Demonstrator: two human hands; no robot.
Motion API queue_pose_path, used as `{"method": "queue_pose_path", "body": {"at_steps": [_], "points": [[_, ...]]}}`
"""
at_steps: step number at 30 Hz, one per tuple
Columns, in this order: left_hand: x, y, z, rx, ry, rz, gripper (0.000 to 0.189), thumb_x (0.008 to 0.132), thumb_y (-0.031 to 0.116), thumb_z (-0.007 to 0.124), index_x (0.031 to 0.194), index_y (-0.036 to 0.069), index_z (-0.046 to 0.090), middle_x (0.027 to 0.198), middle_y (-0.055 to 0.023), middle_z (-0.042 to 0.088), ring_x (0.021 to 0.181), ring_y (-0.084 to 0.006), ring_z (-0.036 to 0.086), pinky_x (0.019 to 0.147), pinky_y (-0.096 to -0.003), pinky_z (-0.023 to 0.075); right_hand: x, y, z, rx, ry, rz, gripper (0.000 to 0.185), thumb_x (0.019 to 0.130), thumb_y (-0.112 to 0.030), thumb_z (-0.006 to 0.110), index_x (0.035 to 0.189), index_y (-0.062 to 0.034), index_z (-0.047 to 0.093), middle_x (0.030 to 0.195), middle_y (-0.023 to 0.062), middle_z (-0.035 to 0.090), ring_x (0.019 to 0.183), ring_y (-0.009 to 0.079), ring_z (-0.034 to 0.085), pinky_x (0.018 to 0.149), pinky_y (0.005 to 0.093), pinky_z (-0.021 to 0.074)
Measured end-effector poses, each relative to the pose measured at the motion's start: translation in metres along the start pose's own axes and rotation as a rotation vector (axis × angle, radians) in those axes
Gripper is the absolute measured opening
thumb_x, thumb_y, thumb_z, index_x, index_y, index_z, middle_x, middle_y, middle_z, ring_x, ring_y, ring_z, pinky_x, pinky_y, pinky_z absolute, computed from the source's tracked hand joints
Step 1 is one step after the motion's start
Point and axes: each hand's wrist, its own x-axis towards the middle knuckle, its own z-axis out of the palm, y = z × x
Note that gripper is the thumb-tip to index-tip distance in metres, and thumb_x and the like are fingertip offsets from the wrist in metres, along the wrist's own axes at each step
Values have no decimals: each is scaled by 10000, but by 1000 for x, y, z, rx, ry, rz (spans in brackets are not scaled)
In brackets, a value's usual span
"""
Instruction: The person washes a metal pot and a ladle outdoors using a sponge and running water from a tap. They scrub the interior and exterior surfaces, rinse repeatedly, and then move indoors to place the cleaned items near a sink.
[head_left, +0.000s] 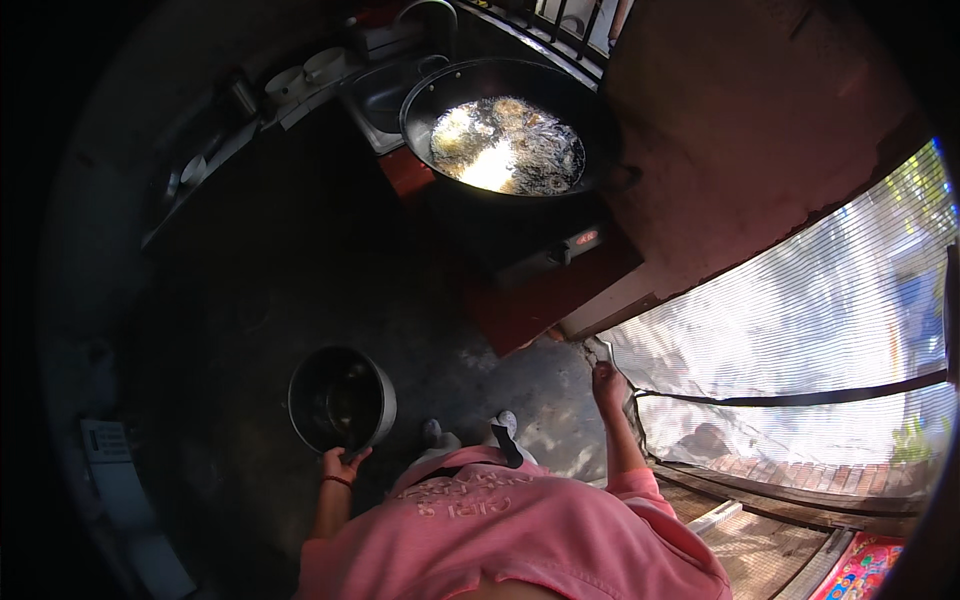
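Note:
My left hand (343, 463) grips the near rim of a deep round metal pot (386, 405). The pot hangs over the floor at my left; a dull sheen shows in its dark inside, and I cannot tell what it holds. My right hand (609, 386) is out to the right with its fingers curled in, next to the edge of a mesh screen (750, 337). No object shows in it. Ahead, a large black wok (416, 124) sits over a gas stove (517, 262). Bubbling oil with frying pieces (517, 146) fills its middle, partly washed out by bright sunlight.
Behind the wok are a metal sink (382, 101) and a curved faucet (427, 6). White mugs (324, 66) and a metal cup (241, 96) line the counter at the left. The red counter slab (540, 322) has a corner jutting towards me. Window bars (559, 22) stand behind.

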Motion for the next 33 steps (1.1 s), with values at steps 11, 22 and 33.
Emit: {"method": "queue_pose_path", "body": {"at_steps": [11,22,33], "points": [[32,35,-44,-2,42,-6,353,718,17,415,1043,-120,444,1065,-251,516,982,-460,511,755,-628,509,-82,-47,28,-5,-196,126,215,755,-218,542,915,-137,659,699,144,644,694,326,633,648,403,499],[38,62,-68,129,57,-69,405,695,39,439,1077,-94,443,1035,-255,551,829,-474,588,589,-433,565,-90,-114,25,65,-265,67,213,777,-202,553,957,-151,654,729,145,647,713,318,636,660,402,506],[-44,22,34,622,-34,-127,33,694,34,511,709,15,534,759,-90,554,613,-230,549,561,-339,520,-86,20,-75,120,-114,206,231,754,-193,544,925,-86,657,816,166,649,752,316,636,698,401,506]]}}
